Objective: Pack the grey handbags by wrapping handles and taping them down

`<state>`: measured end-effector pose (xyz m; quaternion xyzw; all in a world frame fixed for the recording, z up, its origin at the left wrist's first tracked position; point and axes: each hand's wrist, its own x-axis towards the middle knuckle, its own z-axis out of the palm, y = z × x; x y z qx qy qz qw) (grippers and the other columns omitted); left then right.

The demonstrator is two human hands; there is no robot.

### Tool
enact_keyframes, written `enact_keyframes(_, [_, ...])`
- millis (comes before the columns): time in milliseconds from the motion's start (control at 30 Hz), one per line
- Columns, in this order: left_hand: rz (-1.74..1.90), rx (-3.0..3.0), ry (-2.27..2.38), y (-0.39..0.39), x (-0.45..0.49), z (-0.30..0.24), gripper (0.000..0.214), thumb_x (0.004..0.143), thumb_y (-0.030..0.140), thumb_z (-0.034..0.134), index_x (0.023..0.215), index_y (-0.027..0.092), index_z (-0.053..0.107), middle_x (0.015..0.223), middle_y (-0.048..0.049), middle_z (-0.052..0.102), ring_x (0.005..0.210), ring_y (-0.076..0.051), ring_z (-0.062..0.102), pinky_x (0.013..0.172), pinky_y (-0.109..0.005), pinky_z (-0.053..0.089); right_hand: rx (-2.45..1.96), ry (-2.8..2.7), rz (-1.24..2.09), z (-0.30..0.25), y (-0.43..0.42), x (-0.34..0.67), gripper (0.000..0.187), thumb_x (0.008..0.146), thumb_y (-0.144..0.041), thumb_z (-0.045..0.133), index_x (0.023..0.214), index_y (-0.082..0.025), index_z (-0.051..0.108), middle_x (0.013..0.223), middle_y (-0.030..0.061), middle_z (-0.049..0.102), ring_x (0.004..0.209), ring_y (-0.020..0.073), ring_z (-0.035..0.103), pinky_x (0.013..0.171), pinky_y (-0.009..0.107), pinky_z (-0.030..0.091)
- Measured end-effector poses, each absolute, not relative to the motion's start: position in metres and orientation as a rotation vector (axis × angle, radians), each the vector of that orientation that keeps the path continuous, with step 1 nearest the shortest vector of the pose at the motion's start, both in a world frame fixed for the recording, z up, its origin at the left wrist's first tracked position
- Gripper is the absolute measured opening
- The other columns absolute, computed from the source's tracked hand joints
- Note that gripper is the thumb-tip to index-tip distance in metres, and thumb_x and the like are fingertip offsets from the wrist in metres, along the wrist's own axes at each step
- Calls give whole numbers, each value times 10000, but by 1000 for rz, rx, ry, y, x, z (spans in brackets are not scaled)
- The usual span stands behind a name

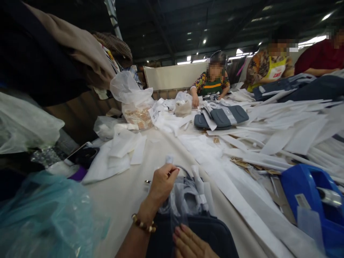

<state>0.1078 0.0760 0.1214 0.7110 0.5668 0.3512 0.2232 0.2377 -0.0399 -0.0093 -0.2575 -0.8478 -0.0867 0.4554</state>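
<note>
A dark blue-grey bag [215,234] lies on the table in front of me, cut off by the lower edge of the view. Grey straps [191,195], partly covered in clear film, are bunched at its far side. A clear plastic strip [177,200] runs over the straps and onto the bag. At its far end my left hand [162,182] is closed in a pinch, seemingly on the strip; the fingertips are partly hidden. My right hand [192,243] lies flat with fingers stretched out, pressing the strip's near part against the bag.
Teal plastic bags [53,215] lie at left, near a phone [83,152]. White sheets [115,154] and long white strips [258,211] cover much of the table. A blue container [309,200] stands at right. Folded grey bags [228,116] lie ahead, before a co-worker [212,84].
</note>
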Motion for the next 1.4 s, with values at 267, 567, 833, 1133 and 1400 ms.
enact_keyframes(267, [1096, 2821, 921, -15, 68, 70, 353, 821, 32, 369, 1102, 98, 571, 1065, -124, 660, 1110, -171, 557, 949, -271, 474, -587, -2104, -225, 28, -38, 242, 335, 951, -69, 314, 931, -85, 648, 900, 51, 737, 898, 127, 684, 1003, 225, 414])
enact_keyframes(567, [1123, 2907, 862, -17, 63, 61, 322, 837, 32, 378, 1082, 88, 579, 1048, -119, 676, 1117, -173, 558, 947, -309, 502, -471, -2266, -70, 45, -45, 223, 318, 877, -3, 332, 813, -85, 633, 794, 58, 696, 818, 146, 671, 977, 278, 468])
enact_keyframes(833, [1051, 2826, 852, -19, 59, 67, 284, 866, 48, 361, 1009, 87, 603, 969, -114, 679, 1008, -162, 610, 928, -299, 517, -529, -2419, 130, 68, -51, 233, 356, 923, -47, 267, 919, -68, 622, 929, 126, 692, 967, 173, 635, 1014, 319, 431])
enact_keyframes(1133, [294, 2981, 897, -54, 36, 69, 685, 831, 327, 580, 1400, 82, 288, 1459, -167, 339, 1393, -279, 193, 1111, -454, 288, -925, -2613, -40, 85, -93, 301, 401, 851, -313, 592, 1206, -129, 563, 1278, 152, 567, 1333, 271, 338, 1133, 517, 134])
enact_keyframes(1400, [34, 2875, 945, -66, 43, 72, 1124, 623, 603, 676, 1439, 52, 135, 1506, -241, 137, 1398, -366, 80, 1118, -536, 164, -963, -2728, -191, 60, -106, 314, 522, 861, -341, 590, 1326, -136, 468, 1390, 129, 461, 1380, 286, 217, 1111, 570, -32])
